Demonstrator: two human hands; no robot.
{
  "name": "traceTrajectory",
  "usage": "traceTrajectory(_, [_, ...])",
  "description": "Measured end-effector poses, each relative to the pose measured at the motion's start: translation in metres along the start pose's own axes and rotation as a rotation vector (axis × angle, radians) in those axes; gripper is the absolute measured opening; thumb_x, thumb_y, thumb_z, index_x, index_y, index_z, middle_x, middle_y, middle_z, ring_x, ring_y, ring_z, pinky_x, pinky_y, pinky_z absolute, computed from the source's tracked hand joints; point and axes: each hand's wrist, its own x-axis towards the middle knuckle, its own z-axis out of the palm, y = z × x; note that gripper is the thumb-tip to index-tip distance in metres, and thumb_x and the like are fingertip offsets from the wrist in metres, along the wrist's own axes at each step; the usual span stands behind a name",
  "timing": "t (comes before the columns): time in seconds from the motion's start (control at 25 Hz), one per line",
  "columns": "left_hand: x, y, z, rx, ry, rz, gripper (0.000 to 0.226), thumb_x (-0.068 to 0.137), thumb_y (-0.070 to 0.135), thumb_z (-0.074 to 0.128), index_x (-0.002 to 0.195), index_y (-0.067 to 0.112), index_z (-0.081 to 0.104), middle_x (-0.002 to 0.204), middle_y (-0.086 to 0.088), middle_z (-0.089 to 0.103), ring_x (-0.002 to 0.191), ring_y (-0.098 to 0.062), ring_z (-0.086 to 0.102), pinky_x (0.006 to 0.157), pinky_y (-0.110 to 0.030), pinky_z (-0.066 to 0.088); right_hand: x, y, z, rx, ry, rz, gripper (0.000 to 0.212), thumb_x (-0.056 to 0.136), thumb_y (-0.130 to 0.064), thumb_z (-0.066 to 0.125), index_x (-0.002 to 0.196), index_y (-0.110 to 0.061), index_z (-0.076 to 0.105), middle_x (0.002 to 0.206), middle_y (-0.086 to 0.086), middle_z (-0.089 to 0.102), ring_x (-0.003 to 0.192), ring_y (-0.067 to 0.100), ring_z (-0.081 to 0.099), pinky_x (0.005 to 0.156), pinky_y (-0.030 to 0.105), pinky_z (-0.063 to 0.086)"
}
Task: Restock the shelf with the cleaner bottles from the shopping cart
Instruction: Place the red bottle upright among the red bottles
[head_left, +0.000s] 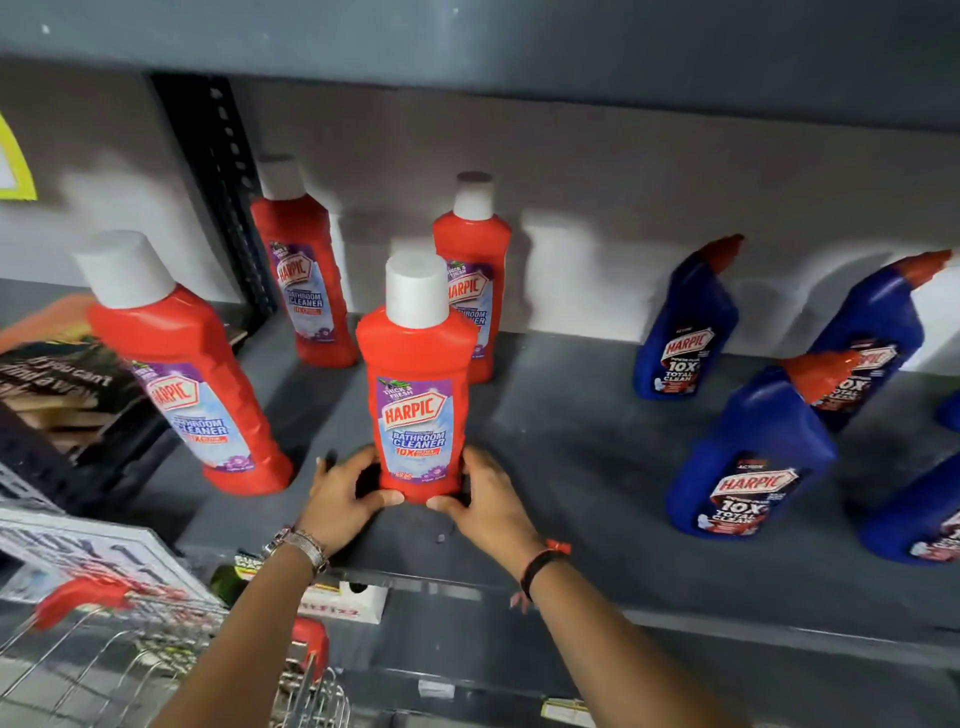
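**Both hands squared a red bottle on the shelf**

At the centre of the frame, a red cleaner bottle (417, 384) stood upright on the grey shelf (571, 467), near its front edge. The left hand (343, 493) and the right hand (488, 499) cupped its base from either side, fingers wrapped round the foot and thumbs nearly meeting in front. Such a low, two-sided hold probably served to seat the bottle flat and turn its label outward.

Three more red bottles (182, 364) stood to the left and behind it, spaced in rough rows, labels forward. Blue bottles (748, 447) with angled red spouts filled the right of the frame, apart from the red ones, which suggests sorting by type.

The red bottles were glossy, flat-sided plastic with sloping shoulders and tall white cylindrical caps; the shelf looked matt and slightly scuffed. The wire shopping cart (156, 670), red at its handle, sat in the lower left, its contents not clear.
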Motion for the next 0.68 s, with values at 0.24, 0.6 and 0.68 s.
traceTrajectory(0.24, [-0.011,-0.008,0.004,0.097,0.113,0.082,0.064,0.058,0.031,0.072,0.115,0.008,0.052,0.123,-0.010,0.060,0.119,-0.024,0.050,0.113,-0.042,0.011,-0.010,-0.001,0.017,-0.094,0.082,-0.025,0.048,0.071,-0.023,0.075,0.108,-0.008,0.049,0.115,0.013,0.059,0.108,0.028,0.052,0.095,0.038,0.044])
traceTrajectory(0.6, [-0.011,-0.009,0.009,0.178,0.170,0.039,0.054,0.062,0.018,0.079,0.109,0.005,0.057,0.115,-0.016,0.066,0.109,-0.033,0.058,0.109,-0.053,0.027,-0.011,0.004,0.020,-0.082,0.115,0.010,0.043,0.073,-0.025,0.073,0.106,-0.011,0.050,0.112,0.010,0.061,0.107,0.027,0.049,0.091,0.039,0.044])
traceTrajectory(0.68, [-0.010,-0.007,0.008,0.182,0.166,0.048,0.055,0.063,0.019,0.078,0.111,0.005,0.055,0.116,-0.016,0.065,0.110,-0.033,0.057,0.109,-0.052,0.025,-0.013,0.002,0.020,-0.081,0.106,0.006,0.044,0.072,-0.025,0.073,0.107,-0.011,0.050,0.112,0.010,0.061,0.108,0.027,0.049,0.092,0.038,0.044])
